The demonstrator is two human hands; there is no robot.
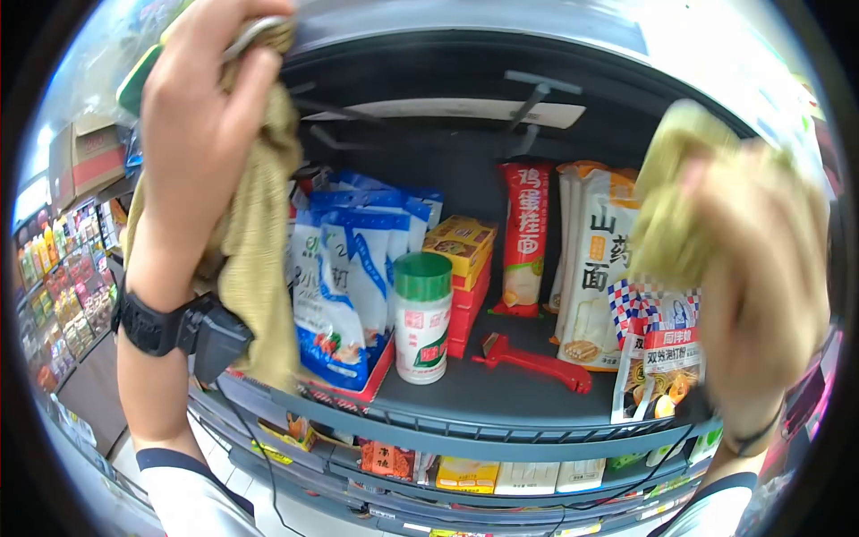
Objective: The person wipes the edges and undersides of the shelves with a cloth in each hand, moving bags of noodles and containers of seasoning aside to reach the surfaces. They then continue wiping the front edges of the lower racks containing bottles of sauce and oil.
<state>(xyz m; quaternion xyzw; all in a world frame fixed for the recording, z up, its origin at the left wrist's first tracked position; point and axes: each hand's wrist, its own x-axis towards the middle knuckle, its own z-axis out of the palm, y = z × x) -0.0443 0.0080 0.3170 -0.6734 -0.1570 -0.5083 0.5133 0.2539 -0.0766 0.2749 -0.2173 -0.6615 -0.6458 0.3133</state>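
My left hand (201, 116) is raised at the upper left, its fingers closed on an olive-yellow cloth (264, 233) that hangs down past my wrist. On the right, my right hand (761, 259), smeared by motion, grips a bunched cloth (684, 192) of the same colour in front of the shelf's right end. Behind that hand stands a checked baking-powder packet (662, 358). Blue-and-white bags (344, 286) are just right of the hanging cloth. A green-capped white shaker jar (422, 327) stands mid-shelf, and a red-handled tool (537, 362) lies to its right.
Yellow and red boxes (461, 251) are stacked behind the jar. A red noodle packet (522, 237) and white noodle packets (591, 268) stand farther right. A wire rail (501, 430) edges the shelf. Lower shelves hold more packets (467, 473); stocked shelving (67, 304) is at left.
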